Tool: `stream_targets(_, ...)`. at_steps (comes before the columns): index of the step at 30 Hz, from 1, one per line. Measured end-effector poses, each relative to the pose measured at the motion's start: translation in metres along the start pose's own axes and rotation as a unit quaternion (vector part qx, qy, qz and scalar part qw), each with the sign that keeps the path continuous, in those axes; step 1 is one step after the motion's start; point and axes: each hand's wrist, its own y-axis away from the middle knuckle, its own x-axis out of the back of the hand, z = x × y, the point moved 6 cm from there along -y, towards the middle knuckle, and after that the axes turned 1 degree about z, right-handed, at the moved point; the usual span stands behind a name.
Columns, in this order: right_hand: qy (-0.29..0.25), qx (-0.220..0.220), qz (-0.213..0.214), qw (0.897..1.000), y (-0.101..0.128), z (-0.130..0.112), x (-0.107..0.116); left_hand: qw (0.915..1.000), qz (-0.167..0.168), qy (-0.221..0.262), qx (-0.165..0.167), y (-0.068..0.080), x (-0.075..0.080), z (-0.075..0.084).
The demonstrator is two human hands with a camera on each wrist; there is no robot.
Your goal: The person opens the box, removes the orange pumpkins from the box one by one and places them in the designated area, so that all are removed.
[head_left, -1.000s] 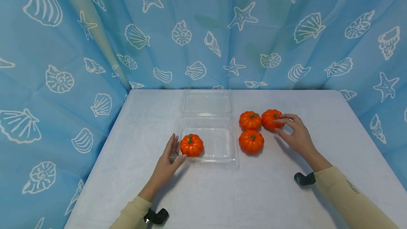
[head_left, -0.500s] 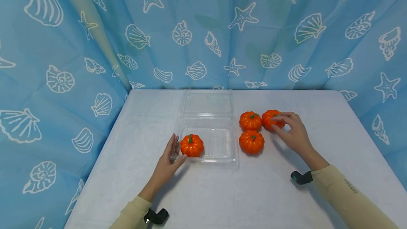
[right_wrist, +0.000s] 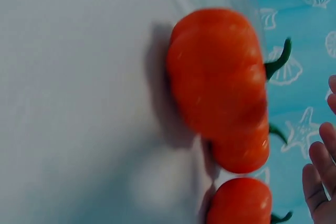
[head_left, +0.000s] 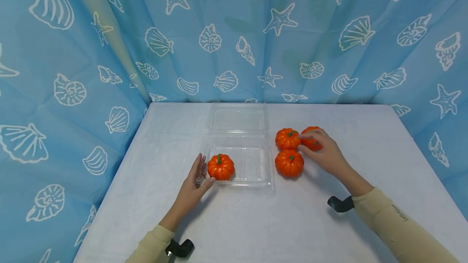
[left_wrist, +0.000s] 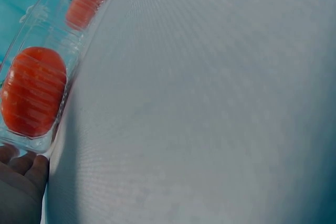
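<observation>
Starting at the left: the left hand (head_left: 193, 184) sits flat against the near-left corner of the clear clamshell container (head_left: 252, 169), fingers pretty much straight, just bracing the plastic wall and not wrapped around anything. One pumpkin (head_left: 221, 167) is already in the tray, right beside those fingers, stem up.

Moving right, there's a cluster of three pumpkins out on the white table (head_left: 278, 222), just beside the tray's right edge: a front pumpkin (head_left: 289, 163), a back-left pumpkin (head_left: 287, 139), and a back-right pumpkin (head_left: 312, 138). All three are bunched up, basically touching.

The right hand (head_left: 325, 155) is on the back-right pumpkin, coming at it from the right and the near side, fingers draped over the top and thumb low on the front. Looks to me like a loose cupping hold around it; I can't tell how firm it is.

The bit that matters: the tray lies to the left of that pumpkin, and the other two pumpkins sit between it and the open compartment. These things are squat and round, stems pointing up, so no real long axis to worry about. The right hand is clearly the nearer one.
</observation>
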Motion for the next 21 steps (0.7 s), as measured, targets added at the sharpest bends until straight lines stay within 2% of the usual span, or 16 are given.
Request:
stream_targets(5, -0.014, 0.026, -0.018, 0.999, -0.003, -0.014, -0.007, 1.0000, -0.001, 0.003, 0.002, 0.000, 0.000, 0.000)
stream_targets(12, -0.014, 0.011, -0.061, 0.998, -0.012, -0.028, -0.022, 1.0000, -0.003, 0.002, -0.001, 0.000, 0.000, -0.001)
stream_targets(21, -0.036, 0.048, -0.094, 0.994, -0.024, -0.053, -0.042, 1.0000, -0.003, 0.001, -0.002, 0.000, 0.000, 0.000)
